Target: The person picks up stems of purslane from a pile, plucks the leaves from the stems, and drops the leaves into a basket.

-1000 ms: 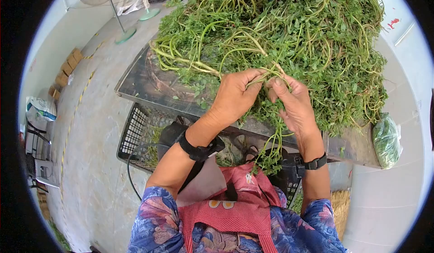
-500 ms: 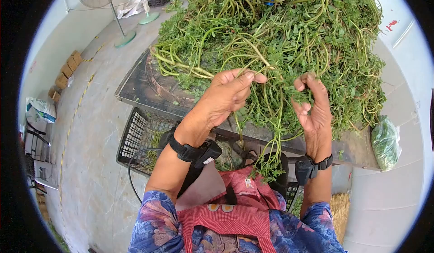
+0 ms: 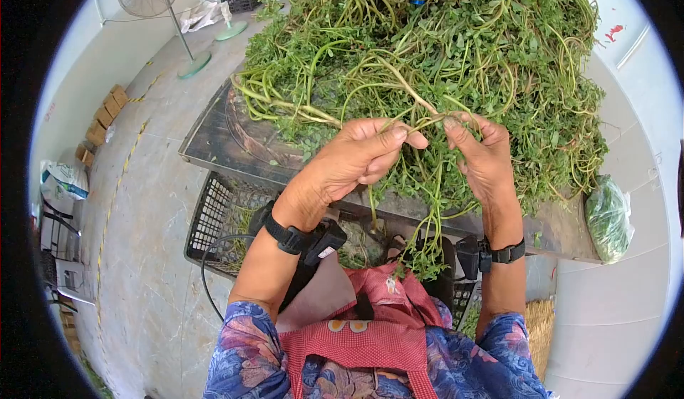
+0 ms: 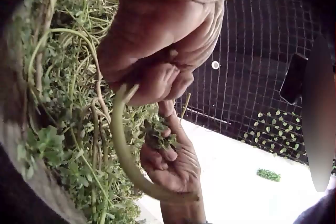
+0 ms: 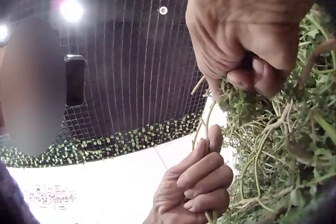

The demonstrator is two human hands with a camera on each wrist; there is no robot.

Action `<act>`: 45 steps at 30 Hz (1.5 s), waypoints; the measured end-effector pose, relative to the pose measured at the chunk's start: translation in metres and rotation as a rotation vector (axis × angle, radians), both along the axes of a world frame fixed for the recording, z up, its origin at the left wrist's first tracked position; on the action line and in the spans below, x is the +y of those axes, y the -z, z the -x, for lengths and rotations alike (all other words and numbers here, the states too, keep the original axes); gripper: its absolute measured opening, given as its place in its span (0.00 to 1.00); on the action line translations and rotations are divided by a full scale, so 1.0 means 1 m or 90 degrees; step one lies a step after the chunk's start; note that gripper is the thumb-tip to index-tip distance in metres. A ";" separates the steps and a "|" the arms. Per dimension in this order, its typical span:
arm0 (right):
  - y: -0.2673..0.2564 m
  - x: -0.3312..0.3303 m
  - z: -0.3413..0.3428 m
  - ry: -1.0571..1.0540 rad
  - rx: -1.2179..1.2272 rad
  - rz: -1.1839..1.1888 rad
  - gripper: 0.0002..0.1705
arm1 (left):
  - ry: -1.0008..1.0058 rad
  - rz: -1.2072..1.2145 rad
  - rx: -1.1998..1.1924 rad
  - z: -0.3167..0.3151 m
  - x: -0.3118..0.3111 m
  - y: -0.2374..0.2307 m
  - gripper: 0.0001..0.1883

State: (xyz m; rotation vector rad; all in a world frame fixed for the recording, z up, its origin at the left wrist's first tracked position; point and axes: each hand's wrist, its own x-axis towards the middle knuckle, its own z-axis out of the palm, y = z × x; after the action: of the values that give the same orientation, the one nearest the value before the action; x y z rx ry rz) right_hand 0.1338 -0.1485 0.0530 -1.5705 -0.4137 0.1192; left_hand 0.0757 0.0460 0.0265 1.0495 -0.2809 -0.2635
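Note:
My left hand (image 3: 360, 153) pinches a green plant stem (image 3: 420, 122) between thumb and forefinger, over the near edge of a big heap of leafy greens (image 3: 456, 57). The stem's other end is pinched by my right hand (image 3: 484, 157). In the left wrist view a thick, curved stem (image 4: 123, 145) hangs from the left hand. Small leafy sprigs (image 5: 241, 100) show in the curled right fingers in the right wrist view. Below the hands, a leafy strand (image 3: 427, 246) droops over the table edge.
The dark wooden table (image 3: 221, 132) bears the heap. Under its left side stands a black plastic crate (image 3: 214, 214) with green scraps. A plastic bag of greens (image 3: 609, 221) is at the table's right corner. Standing fans (image 3: 160, 7) are at the back left.
The hands were close together on the stem, then the right hand moved apart to the right. Now it has come back left and pinches the stem beside the left hand.

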 end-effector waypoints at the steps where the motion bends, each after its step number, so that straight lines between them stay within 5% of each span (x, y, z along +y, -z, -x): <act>1: -0.002 -0.001 0.000 0.000 0.001 0.000 0.12 | 0.000 0.000 0.001 0.000 0.000 0.000 0.17; 4: -0.003 -0.002 0.000 0.008 -0.028 0.068 0.09 | -0.017 -0.084 -0.029 0.001 -0.003 0.000 0.18; 6: 0.007 0.000 -0.004 -0.020 -0.260 0.084 0.08 | -0.049 -0.136 -0.049 -0.001 -0.007 0.002 0.17; 7: 0.007 0.000 0.000 -0.020 -0.259 0.085 0.08 | -0.049 -0.134 -0.049 -0.001 -0.006 0.002 0.17; 9: 0.007 0.000 0.010 0.002 -0.279 0.225 0.08 | -0.016 -0.219 -0.017 0.000 -0.005 0.001 0.14; 14: 0.012 0.008 0.026 0.158 -0.579 0.341 0.11 | -0.106 -0.309 -0.159 -0.004 -0.019 0.013 0.10; 21: 0.003 -0.005 0.040 0.254 -0.615 0.367 0.12 | -0.144 -0.342 -0.194 0.004 -0.035 -0.009 0.08; 23: 0.002 -0.019 0.031 0.373 -0.686 0.418 0.11 | -0.131 -0.338 -0.191 0.006 -0.037 -0.005 0.07; 25: 0.003 -0.073 -0.005 0.496 -0.591 0.368 0.10 | -0.096 -0.333 -0.236 0.012 -0.031 0.003 0.09; 27: -0.009 -0.132 -0.009 0.551 -0.332 0.282 0.11 | -0.120 -0.324 -0.170 0.013 -0.023 -0.002 0.09; 29: -0.004 -0.190 0.001 0.550 -0.382 0.251 0.14 | -0.192 -0.318 -0.133 0.008 -0.018 -0.004 0.09; 31: 0.003 -0.229 0.028 0.565 -0.069 -0.064 0.09 | -0.210 -0.321 -0.126 0.004 -0.017 -0.003 0.11; 32: 0.025 -0.269 0.033 0.630 -0.042 -0.064 0.10 | -0.237 -0.308 -0.082 0.003 -0.020 -0.004 0.12; 37: 0.157 -0.417 0.110 0.884 0.223 -0.025 0.09 | -0.263 -0.238 0.015 -0.010 -0.020 0.008 0.17; 42: 0.276 -0.525 0.211 0.914 0.347 0.004 0.11 | -0.334 -0.286 -0.123 -0.028 -0.038 -0.007 0.14; 44: 0.287 -0.526 0.229 0.810 0.545 0.440 0.17 | -0.348 -0.359 -0.155 -0.042 -0.040 -0.008 0.15; 45: 0.293 -0.524 0.229 0.810 0.546 0.438 0.17 | -0.363 -0.431 -0.182 -0.048 -0.041 -0.007 0.18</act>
State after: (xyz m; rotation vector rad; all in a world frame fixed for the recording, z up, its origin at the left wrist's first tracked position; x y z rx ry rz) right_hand -0.0952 -0.6726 -0.2402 -1.9767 1.4277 -0.0739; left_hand 0.1241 0.0052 0.0339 1.7895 -0.1338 0.3378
